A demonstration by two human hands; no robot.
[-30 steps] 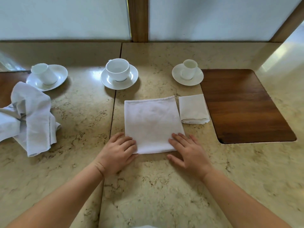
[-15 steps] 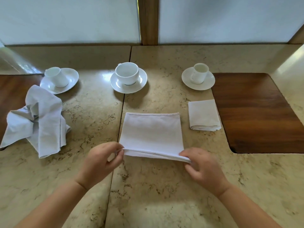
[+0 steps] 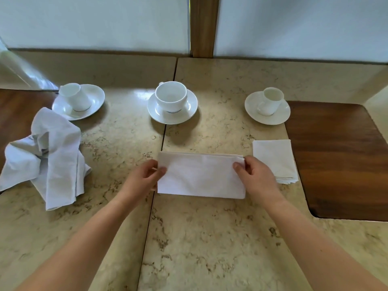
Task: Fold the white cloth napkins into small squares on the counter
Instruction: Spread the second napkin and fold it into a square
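Note:
A white cloth napkin (image 3: pixel 200 176) lies on the beige marble counter (image 3: pixel 201 238) as a wide folded rectangle. My left hand (image 3: pixel 142 179) pinches its far left corner between thumb and fingers. My right hand (image 3: pixel 257 175) pinches its far right corner the same way. Just right of it sits a small square stack of folded napkins (image 3: pixel 275 159). A crumpled heap of unfolded white napkins (image 3: pixel 48 156) lies at the left of the counter.
Three white cups on saucers stand in a row behind the napkin: left cup (image 3: pixel 76 100), middle cup (image 3: pixel 172 101), right cup (image 3: pixel 267 105). A dark wooden inset (image 3: pixel 340 160) fills the right side, another wooden patch (image 3: pixel 14 114) the far left. A white wall rises behind.
Both hands took the napkin's near edge, lifted it and carried it away from me onto the far edge, halving the square into a wide rectangle. The hands now hold the far corners.

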